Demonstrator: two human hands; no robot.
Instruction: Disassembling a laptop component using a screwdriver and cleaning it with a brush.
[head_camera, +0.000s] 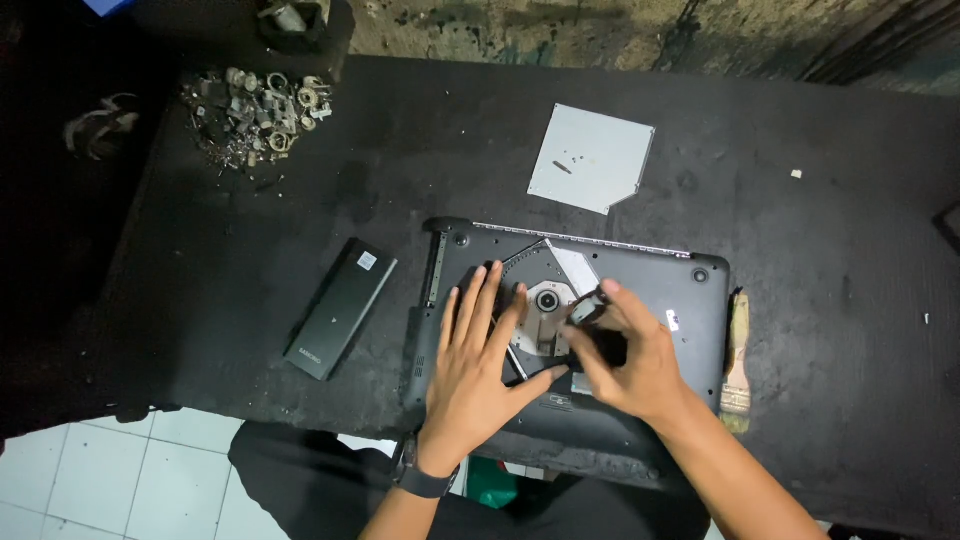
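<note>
While both hands work over the upturned black plastic laptop base (690, 300) at the near middle of the dark, scuffed table (850, 250), the exposed silver optical disc drive (545, 305) sits open with its round spindle hub showing. The left hand (480, 370) lies flat and open, fingers spread, pressing on the laptop base at about 9 o'clock from the hub and touching the drive's edge. The right hand (625, 355) is closed in a pinch on a small black part (590, 315) at about 3 o'clock from the hub; what that part is cannot be told. Risk noted: the pinched part appears thin, and a pull at an angle could snap it or tear whatever joins it to the drive; the open mechanism could also be scratched by a slipping finger. Small loose screws rest on the flat grey metal cover plate (592, 157) at 12 o'clock, and a knock to the table could scatter them. A slim black rectangular battery pack (341, 307) lies at 9 o'clock, well apart. A wooden-handled paintbrush (737, 365) lies just beside the base at 3 o'clock. A heap of small metal scrap parts (255, 115) sits at 10 o'clock.
</note>
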